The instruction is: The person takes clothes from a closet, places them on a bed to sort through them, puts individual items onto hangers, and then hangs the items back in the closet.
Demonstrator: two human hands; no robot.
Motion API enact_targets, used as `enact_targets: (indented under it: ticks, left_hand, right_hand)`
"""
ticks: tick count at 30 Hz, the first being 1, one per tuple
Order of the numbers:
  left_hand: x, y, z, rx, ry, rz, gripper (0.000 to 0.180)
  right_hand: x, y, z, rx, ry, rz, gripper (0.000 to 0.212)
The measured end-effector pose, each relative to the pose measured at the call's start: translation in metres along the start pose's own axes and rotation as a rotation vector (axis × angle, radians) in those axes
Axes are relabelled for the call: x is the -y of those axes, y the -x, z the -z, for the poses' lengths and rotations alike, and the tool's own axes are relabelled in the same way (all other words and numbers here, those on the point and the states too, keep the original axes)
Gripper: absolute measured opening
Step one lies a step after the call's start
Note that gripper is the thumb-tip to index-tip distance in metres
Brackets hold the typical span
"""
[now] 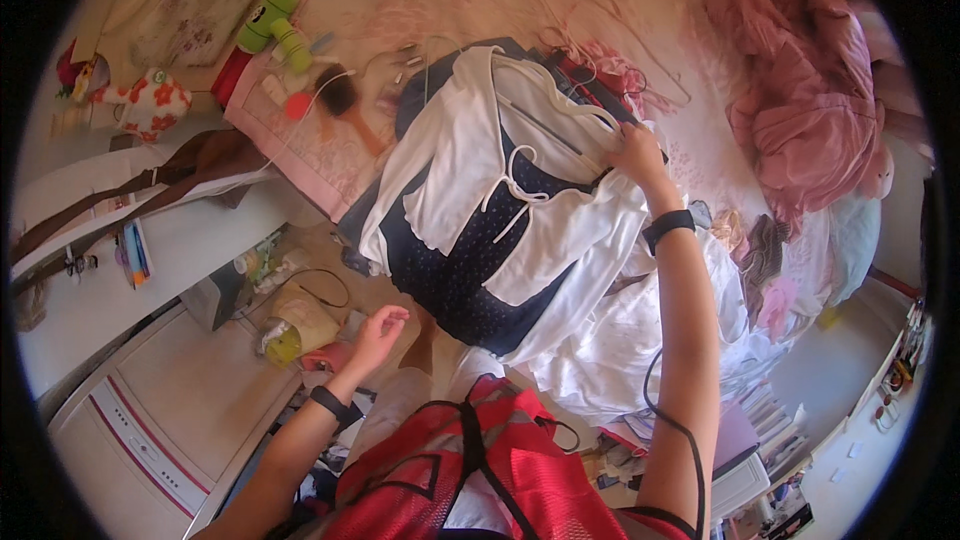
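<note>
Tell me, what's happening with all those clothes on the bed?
A person is standing over a bed covered in clothes. Their right hand rests on the shoulder of a white top with a dark dotted front, which sits on a white hanger and lies spread flat on a pile of clothing. Their left hand is open and holds nothing, hovering lower down beside the bed. A crumpled pink blanket lies further along the bed, and a hairbrush lies near its edge.
</note>
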State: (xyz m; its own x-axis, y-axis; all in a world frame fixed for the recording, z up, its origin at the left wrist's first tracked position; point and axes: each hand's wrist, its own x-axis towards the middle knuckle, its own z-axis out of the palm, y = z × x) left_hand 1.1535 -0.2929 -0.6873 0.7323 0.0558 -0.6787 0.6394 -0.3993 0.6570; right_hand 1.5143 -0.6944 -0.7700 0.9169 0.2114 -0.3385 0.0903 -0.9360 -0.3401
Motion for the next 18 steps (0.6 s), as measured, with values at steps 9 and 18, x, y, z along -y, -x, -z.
enact_targets:
  ticks: [9, 18]
  left_hand:
    - [0.043, 0.044, 0.023, -0.084, 0.161, 0.068, 0.016]
    - [0.069, 0.092, 0.027, -0.111, 0.281, 0.005, 0.016]
  right_hand:
    - [0.053, 0.055, -0.016, -0.06, 0.013, 0.053, 0.042]
    - [0.167, 0.164, 0.009, -0.246, 0.073, 0.205, 0.014]
